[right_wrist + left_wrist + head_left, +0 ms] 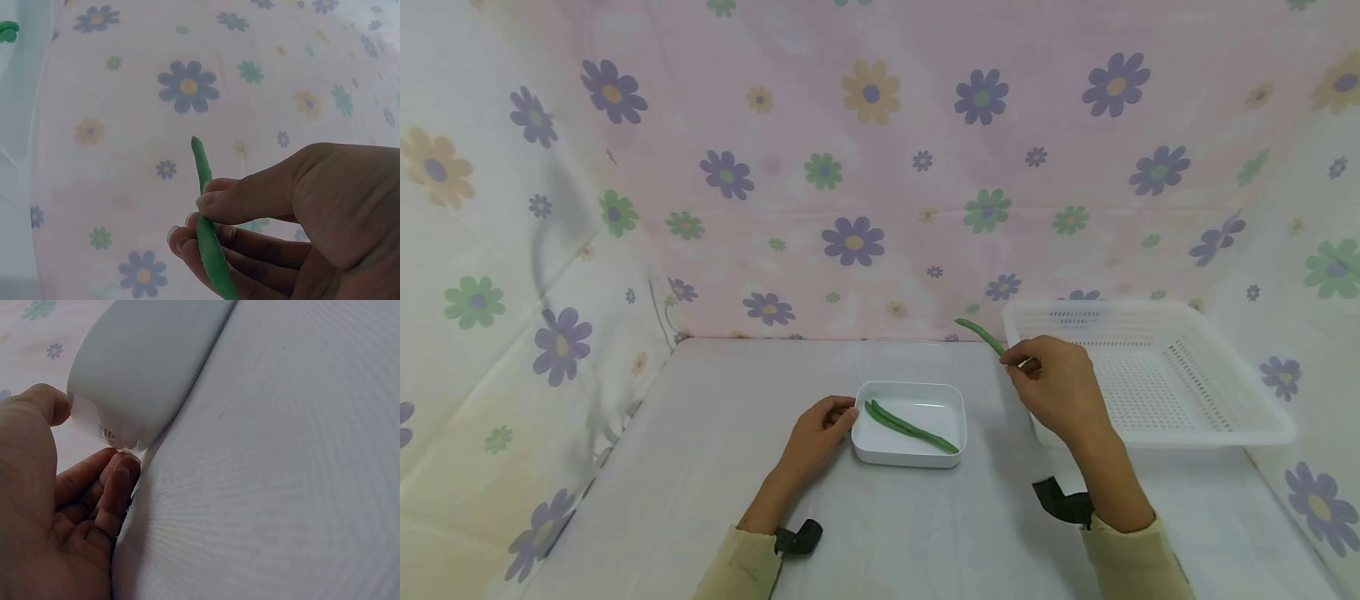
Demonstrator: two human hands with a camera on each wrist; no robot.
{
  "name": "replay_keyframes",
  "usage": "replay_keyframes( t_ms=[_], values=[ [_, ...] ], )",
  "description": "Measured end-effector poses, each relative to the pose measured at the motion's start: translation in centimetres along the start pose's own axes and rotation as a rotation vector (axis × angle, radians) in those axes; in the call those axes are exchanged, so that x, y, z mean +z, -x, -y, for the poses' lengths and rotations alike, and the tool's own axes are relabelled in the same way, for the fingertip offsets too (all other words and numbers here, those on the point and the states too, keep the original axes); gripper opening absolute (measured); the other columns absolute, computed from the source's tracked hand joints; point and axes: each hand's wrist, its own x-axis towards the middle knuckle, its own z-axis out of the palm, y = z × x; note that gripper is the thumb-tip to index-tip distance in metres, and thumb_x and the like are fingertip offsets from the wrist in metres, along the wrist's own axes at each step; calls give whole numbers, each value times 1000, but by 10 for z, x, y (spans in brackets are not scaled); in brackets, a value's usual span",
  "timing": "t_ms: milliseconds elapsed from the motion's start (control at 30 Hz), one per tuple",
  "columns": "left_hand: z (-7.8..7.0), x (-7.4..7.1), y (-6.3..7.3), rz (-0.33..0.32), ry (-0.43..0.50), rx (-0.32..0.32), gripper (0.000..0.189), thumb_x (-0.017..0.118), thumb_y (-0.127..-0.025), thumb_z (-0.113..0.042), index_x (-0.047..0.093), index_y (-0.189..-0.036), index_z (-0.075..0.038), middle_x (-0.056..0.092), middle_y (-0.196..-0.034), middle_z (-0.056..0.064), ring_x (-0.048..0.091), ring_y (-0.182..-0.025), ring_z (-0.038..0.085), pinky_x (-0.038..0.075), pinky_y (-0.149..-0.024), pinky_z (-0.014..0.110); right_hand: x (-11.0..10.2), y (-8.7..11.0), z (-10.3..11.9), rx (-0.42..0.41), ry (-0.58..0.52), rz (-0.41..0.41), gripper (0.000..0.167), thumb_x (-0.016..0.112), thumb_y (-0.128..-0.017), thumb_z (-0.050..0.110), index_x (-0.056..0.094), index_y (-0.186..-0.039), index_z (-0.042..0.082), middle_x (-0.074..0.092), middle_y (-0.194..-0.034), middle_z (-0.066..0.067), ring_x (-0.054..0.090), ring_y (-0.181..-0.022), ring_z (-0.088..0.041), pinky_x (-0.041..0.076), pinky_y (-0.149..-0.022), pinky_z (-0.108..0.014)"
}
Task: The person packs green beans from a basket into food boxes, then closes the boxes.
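Note:
Between the thumb and fingers of my right hand [1060,387] is a green bean [212,253], pinched partway along and pointing up and left in the head view. This hand is raised in front of the basket's left side. A small white rectangular dish [871,457] stands on the table, with two green beans [917,432] lying slantwise in it, side by side. My left hand [816,433] holds the dish at its left end. In the left wrist view, the thumb is at the dish's upper edge [78,369] and the curled fingertips meet its lower corner.
A white perforated plastic basket [1225,437] stands at the right, beyond my right hand. White cloth covers the table [700,492]. Flower-patterned curtains [910,192] close off the back and sides. Each wrist wears a black camera mount [797,540].

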Motion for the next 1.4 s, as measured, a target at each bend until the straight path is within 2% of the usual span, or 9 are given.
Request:
replay_keyframes(
  t_ms=[267,433,967,1233,1400],
  values=[
    [0,0,0,3,8,5,35,69,-105,-36,71,-131,-13,70,-107,-2,62,-92,12,52,-81,27,21,3,15,-82,-10,24,20,77,-88,-8,82,-93,11,75,-96,-4,70,-77,-18,59,-67,-36],
    [-2,0,1,2,4,-10,34,69,-106,-35,71,-131,-13,70,-107,-2,62,-93,12,52,-82,28,37,5,20,-115,-4,66,20,79,-88,-5,83,-92,14,74,-94,0,66,-76,-13,56,-67,-32],
    [-4,-2,2,-2,24,-18,35,69,-105,-37,71,-131,-14,70,-106,-2,62,-93,13,51,-81,27,91,11,26,-100,-31,244,19,77,-90,-5,82,-92,14,74,-94,1,58,-73,-8,51,-65,-26],
    [-7,-2,2,0,22,-20,35,69,-105,-37,71,-131,-14,70,-106,-2,61,-93,13,51,-81,27,115,15,23,-120,-12,246,13,80,-90,-3,82,-94,9,71,-87,5,56,-70,-7,50,-64,-24],
    [-6,-3,2,3,25,-19,35,69,-105,-37,71,-131,-14,70,-106,-2,61,-92,13,51,-80,27,127,16,20,-134,22,261,15,80,-89,-6,82,-94,8,73,-87,1,58,-72,-8,51,-64,-25]
  ],
)
